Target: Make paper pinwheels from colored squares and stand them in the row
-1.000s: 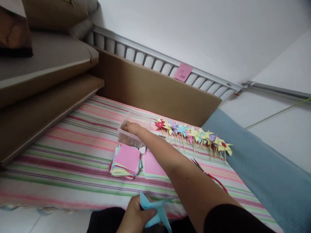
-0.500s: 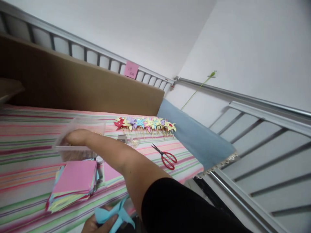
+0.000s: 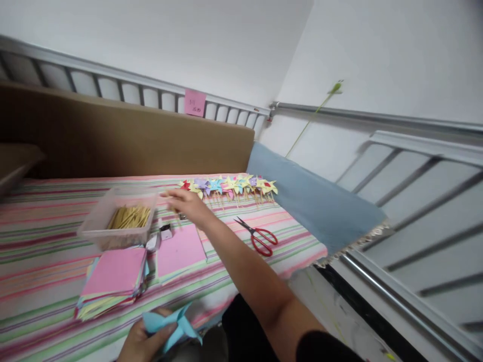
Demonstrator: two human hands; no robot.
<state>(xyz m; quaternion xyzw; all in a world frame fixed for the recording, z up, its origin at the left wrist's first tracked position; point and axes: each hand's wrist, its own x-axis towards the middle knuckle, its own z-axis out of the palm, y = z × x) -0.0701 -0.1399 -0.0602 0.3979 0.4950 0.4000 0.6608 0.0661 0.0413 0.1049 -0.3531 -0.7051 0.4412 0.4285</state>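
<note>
At the bottom edge, my left hand (image 3: 145, 339) is closed on a light blue paper pinwheel (image 3: 175, 324) with folded blades. My right hand (image 3: 184, 205) reaches over the striped cloth, just right of a clear plastic box (image 3: 90, 229). Its fingers are pinched on what looks like a thin wooden stick (image 3: 178, 217), blurred by motion. Many similar wooden sticks (image 3: 130, 217) lie in the box. Below the box is a stack of coloured paper squares (image 3: 113, 274), pink on top. Another pink sheet (image 3: 181, 254) lies beside it.
A row of finished paper pinwheels (image 3: 232, 186) on sticks lies at the back right. Red-handled scissors (image 3: 260, 239) rest near the right edge. Small white items (image 3: 165, 231) sit beside the box. A cardboard panel (image 3: 132, 138) and railings stand behind.
My right hand has come out of the plastic box and moved right, now with a thin stick in its fingers. My left hand still holds the blue pinwheel. The camera view has shifted slightly.
</note>
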